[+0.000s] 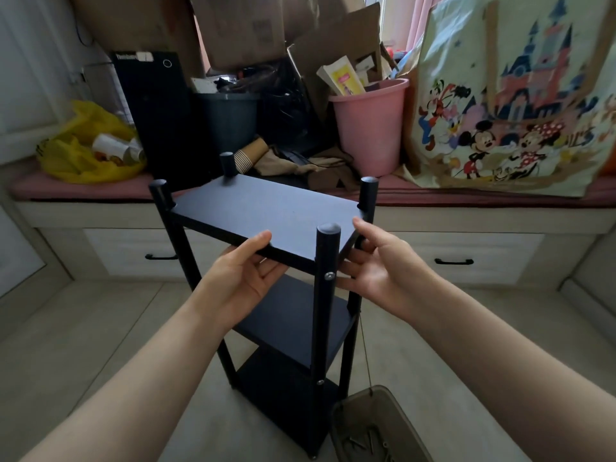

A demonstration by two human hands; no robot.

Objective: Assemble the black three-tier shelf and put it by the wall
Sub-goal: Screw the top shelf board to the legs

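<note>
Now left hand [243,275], right hand [376,265] grip shelf [293,328] top tier [266,208].

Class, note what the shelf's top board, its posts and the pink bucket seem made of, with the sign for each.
The top board looks like laminated board: matt black, flat, thin square edge. The posts are likely painted metal tube: round, smooth, silver screw heads. The pink bucket looks plastic: smooth, rolled rim.

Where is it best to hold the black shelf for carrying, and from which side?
Probably the top board, from the near side: clasp its free edges between the posts, where the left hand and right hand now grip. The shelf stands upright, so it should lift straight.
</note>
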